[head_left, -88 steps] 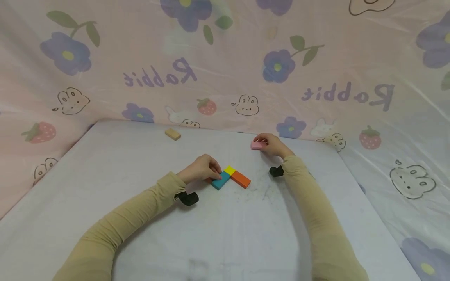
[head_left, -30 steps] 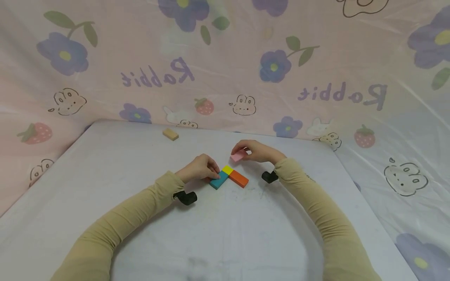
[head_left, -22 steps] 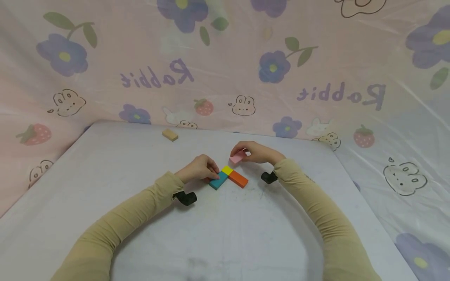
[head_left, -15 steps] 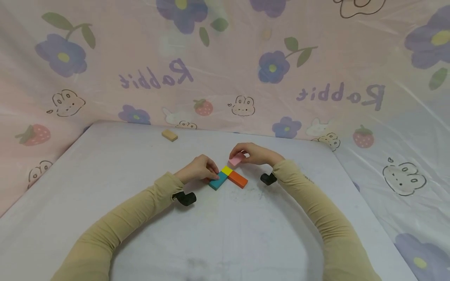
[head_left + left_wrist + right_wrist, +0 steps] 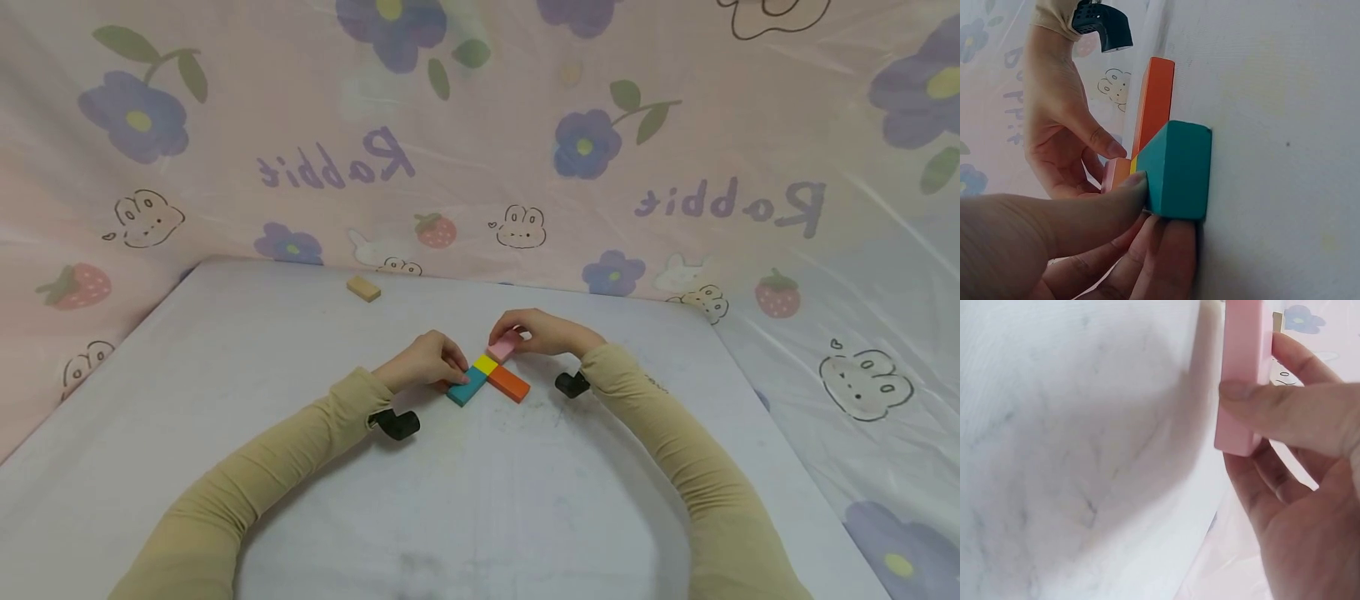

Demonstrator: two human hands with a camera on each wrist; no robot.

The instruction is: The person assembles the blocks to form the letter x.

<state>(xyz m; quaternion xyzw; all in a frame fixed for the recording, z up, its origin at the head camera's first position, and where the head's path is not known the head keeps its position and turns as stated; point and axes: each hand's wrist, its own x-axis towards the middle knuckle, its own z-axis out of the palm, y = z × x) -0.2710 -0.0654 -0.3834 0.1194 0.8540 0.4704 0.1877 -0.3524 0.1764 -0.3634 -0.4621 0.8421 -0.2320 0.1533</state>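
Note:
In the head view my left hand (image 5: 427, 360) holds a teal block (image 5: 467, 390) on the white tabletop. The left wrist view shows its thumb on the teal block (image 5: 1175, 172) and fingers curled against the side. A yellow block (image 5: 485, 364) sits at the far end of the teal one, and an orange block (image 5: 509, 385) slants off to the near right from it. My right hand (image 5: 547, 332) pinches a pink block (image 5: 503, 344) just beyond the yellow block; whether they touch I cannot tell. In the right wrist view, the thumb lies across the pink block (image 5: 1241, 369).
A plain wooden block (image 5: 363, 288) lies near the back edge of the white tabletop (image 5: 480, 500). Printed curtain (image 5: 465, 125) hangs behind and at the sides. Black wrist-worn devices (image 5: 397, 424) sit beneath both wrists, close to the surface.
My right hand has carried the pink block from the back right leftward and nearer, up beside the yellow block. My left hand stays on the teal block.

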